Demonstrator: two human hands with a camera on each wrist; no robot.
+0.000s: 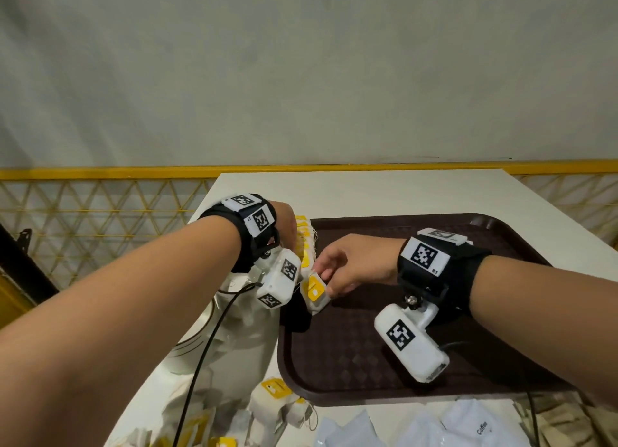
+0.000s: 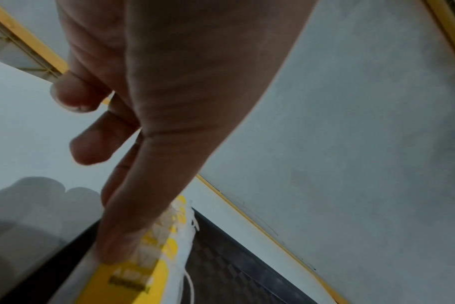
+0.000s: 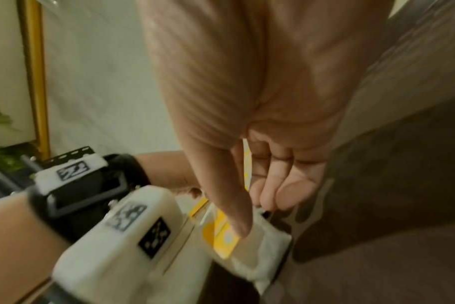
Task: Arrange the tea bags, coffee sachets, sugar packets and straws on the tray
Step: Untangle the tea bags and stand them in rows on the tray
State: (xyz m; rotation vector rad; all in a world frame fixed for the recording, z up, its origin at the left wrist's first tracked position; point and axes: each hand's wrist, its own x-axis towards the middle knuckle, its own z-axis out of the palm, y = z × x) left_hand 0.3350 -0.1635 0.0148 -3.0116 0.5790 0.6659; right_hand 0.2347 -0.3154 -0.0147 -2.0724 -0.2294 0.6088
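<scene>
Tea bags (image 1: 306,246) with yellow tags stand in a row along the left edge of a dark brown tray (image 1: 351,356), which lies on a white surface (image 1: 368,192). The left hand (image 1: 286,227) reaches down onto this row; in the left wrist view its long fingers (image 2: 122,236) lie straight against the side of the packed bags while the two smaller fingers curl loosely away, so its grip is apart and only pressing, not clamped. The right hand (image 1: 351,262) comes in over the tray from the right and its grip is clamped on one tea bag (image 1: 314,294), thumb on the yellow tag and fingers curled behind, holding it at the near end of the row, just beside the left wrist camera. The right wrist view shows the same pinch on the white bag (image 3: 257,253), though it is blurred.

More tea bags (image 1: 277,403) lie loose on the surface off the tray's near left corner, next to a crumpled clear plastic bag (image 1: 234,339). White coffee sachets (image 1: 475,423) lie on the surface just in front of the tray's near edge, one printed "Coffee". The tray's patterned floor is bare apart from the row of bags.

Behind the surface runs a yellow rail (image 1: 100,172) with a lattice of yellow triangles below it, and above that a plain grey-white wall (image 1: 301,61).
</scene>
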